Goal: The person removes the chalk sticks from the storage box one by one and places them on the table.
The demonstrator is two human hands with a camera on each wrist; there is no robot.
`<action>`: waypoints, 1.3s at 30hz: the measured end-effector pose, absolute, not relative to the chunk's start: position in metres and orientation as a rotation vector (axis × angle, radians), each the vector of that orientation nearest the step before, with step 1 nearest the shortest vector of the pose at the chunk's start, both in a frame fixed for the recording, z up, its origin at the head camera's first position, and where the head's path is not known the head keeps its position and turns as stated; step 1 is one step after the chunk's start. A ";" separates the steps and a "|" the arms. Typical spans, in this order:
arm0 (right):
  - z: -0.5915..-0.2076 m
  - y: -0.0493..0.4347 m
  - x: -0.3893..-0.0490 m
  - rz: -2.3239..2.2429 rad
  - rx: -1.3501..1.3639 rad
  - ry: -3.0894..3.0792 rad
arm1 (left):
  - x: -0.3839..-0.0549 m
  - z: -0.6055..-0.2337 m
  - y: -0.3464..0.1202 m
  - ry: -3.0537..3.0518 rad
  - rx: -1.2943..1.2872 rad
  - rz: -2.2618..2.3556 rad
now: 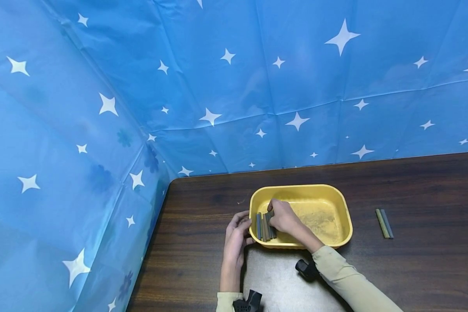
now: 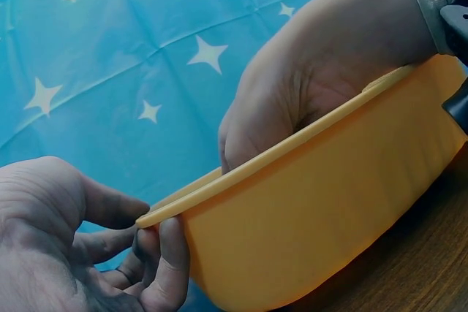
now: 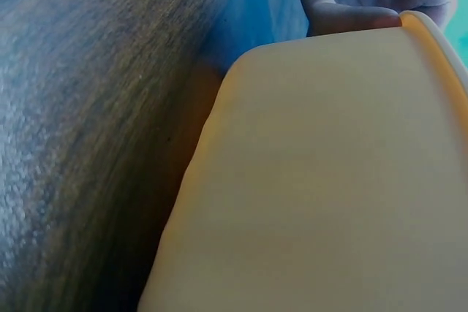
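A yellow plastic basin (image 1: 320, 216) sits on the table, its floor smudged with dark dust. My left hand (image 1: 235, 238) grips the basin's left rim, thumb above and curled fingers below, as the left wrist view shows (image 2: 66, 246). Inside the basin, my right hand (image 1: 286, 219) pinches a dark grey stick (image 1: 273, 234) at the right end of a row. Beside that stick lie several slim sticks, one blue-grey (image 1: 259, 227) and others brownish (image 1: 265, 229), side by side along the left wall. From the left wrist view, the basin's wall hides the right fingertips.
To the right of the basin, a greenish stick (image 1: 382, 223) and a blue-grey stick (image 1: 387, 224) lie together on the dark wood table (image 1: 433, 195). A blue star-patterned cloth (image 1: 238, 91) hangs behind the table and along its left side.
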State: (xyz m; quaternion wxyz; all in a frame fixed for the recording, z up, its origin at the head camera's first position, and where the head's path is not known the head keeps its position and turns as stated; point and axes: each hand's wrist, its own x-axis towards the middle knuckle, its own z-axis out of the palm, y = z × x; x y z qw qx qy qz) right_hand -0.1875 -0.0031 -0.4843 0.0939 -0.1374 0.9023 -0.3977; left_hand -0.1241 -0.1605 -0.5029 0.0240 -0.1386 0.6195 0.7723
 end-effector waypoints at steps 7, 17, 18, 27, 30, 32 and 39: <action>-0.479 0.004 -0.188 -1.302 -0.387 2.615 | -0.126 -0.504 -0.160 1.901 -0.423 2.403; -0.470 0.014 -0.187 -1.504 -0.257 2.457 | -0.125 -0.503 -0.161 1.909 -0.423 2.399; -0.469 0.015 -0.186 -1.531 -0.254 2.435 | -0.125 -0.503 -0.161 1.909 -0.425 2.399; -0.455 0.035 -0.183 -1.682 -0.304 2.333 | -0.126 -0.504 -0.161 1.899 -0.425 2.404; -0.450 0.041 -0.181 -1.703 -0.308 2.319 | -0.127 -0.504 -0.160 1.897 -0.426 2.407; -0.447 0.043 -0.180 -1.725 -0.296 2.307 | -0.127 -0.505 -0.160 1.889 -0.428 2.411; -0.437 0.057 -0.178 -1.819 -0.250 2.225 | -0.126 -0.506 -0.160 1.881 -0.425 2.417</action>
